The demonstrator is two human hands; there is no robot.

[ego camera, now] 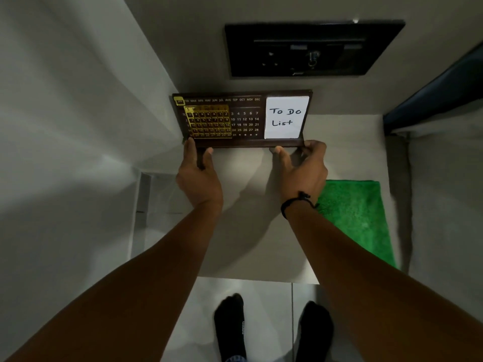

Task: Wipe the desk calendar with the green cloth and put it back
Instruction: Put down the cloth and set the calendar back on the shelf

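Note:
The desk calendar (245, 121) is a dark brown board with gold date frames and a white "To Do List" note on its right side. It stands upright at the back of a pale table top (251, 218), against the wall. My left hand (200, 176) grips its lower left corner and foot. My right hand (303, 168) grips its lower right edge. The green cloth (358, 218) lies flat on the table to the right of my right wrist, with no hand on it.
A black socket panel (311, 48) is set in the wall above the calendar. A white wall (78, 100) closes the left side. A dark blue edge (431, 95) runs at the right. My feet in black socks (271, 327) stand on pale floor tiles below the table's front edge.

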